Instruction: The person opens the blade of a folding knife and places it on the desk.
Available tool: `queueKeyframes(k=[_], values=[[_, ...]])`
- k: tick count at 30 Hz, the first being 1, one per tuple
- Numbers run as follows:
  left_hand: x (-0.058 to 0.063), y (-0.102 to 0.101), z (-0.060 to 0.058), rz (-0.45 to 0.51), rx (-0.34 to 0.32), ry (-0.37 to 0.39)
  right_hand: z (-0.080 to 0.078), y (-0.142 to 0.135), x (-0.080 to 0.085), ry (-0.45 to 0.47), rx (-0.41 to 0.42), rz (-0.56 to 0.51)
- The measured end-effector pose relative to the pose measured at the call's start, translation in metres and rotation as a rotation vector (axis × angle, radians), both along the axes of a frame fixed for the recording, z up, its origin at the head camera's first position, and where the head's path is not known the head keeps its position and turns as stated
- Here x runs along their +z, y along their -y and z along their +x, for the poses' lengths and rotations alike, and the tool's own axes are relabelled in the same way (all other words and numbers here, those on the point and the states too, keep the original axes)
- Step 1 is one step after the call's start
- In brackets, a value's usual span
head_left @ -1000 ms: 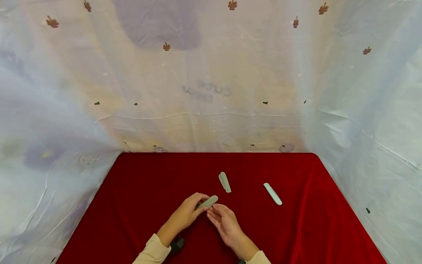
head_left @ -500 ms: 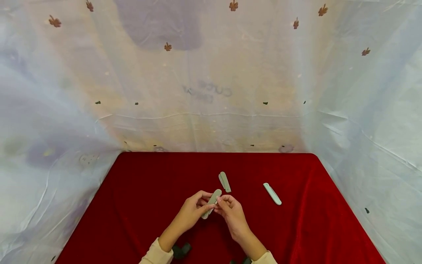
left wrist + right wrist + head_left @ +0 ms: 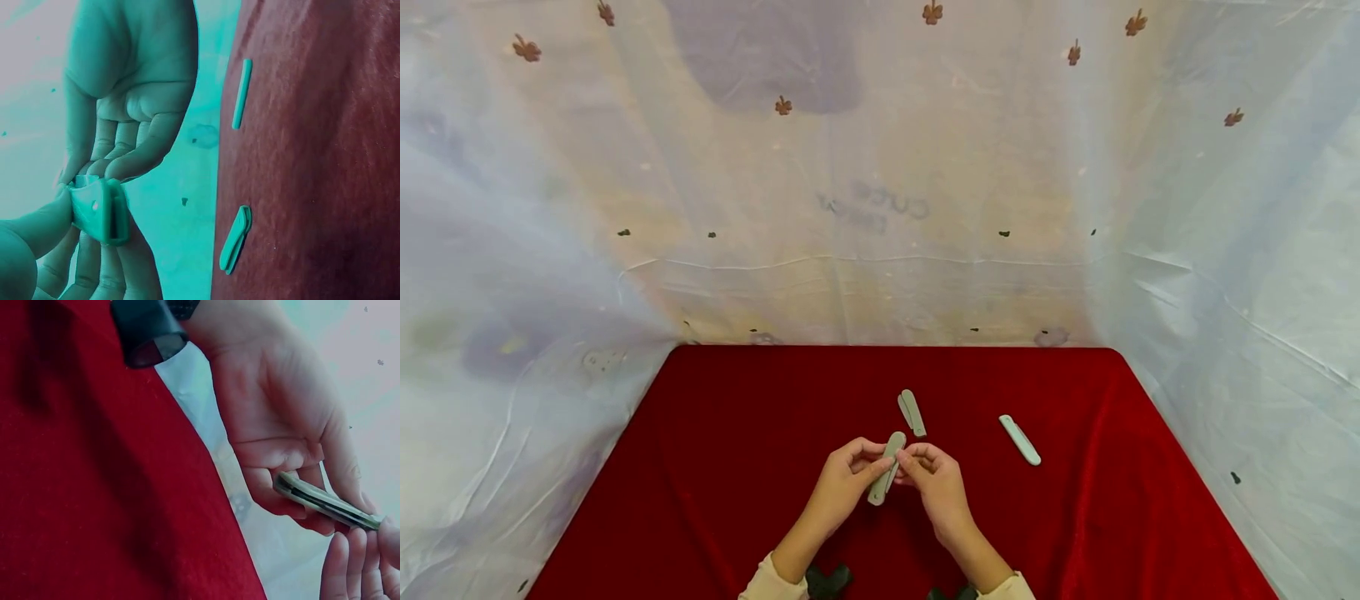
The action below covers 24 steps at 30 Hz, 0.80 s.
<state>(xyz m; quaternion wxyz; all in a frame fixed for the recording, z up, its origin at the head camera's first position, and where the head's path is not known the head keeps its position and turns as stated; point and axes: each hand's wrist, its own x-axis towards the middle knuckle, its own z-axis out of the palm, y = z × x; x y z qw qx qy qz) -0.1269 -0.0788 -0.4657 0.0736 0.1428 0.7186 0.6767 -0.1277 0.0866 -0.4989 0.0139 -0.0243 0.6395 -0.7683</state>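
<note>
Watching from over here: the person has a pale folding knife (image 3: 881, 488) (that's what it looks like, anyway) up in front of them, above the red-covered counter (image 3: 760, 400). The left hand (image 3: 838, 483) pinches its flat sides, thumb on top, fingers underneath. The right hand (image 3: 942, 487) has thumb and fingers pinched at the long edge with the slot. I can't tell if they've got the blade or just the handle.

I'd guess it's light, stiff and a bit slick, with little risk of breaking. Best hold imo is across the flats near the pivot end, fingertips out of the slot. If the hinge is tight, it could twist in a pinch that light.

Two similar ones, a grey-green folder (image 3: 913, 413) and a whiter folder (image 3: 1020, 440), lie on the counter beyond.
</note>
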Motion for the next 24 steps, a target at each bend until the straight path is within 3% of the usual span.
queueKeyframes(k=[9, 16, 24], values=[[-0.008, -0.002, -0.003, 0.044, 0.016, 0.041, -0.003, -0.002, -0.008, -0.022, 0.011, 0.009], [-0.033, -0.002, -0.013, 0.043, -0.006, 0.073, -0.002, -0.005, -0.008, -0.058, 0.027, -0.004], [-0.035, -0.001, -0.015, 0.057, -0.058, 0.042, -0.001, -0.006, -0.012, -0.042, 0.006, -0.021]])
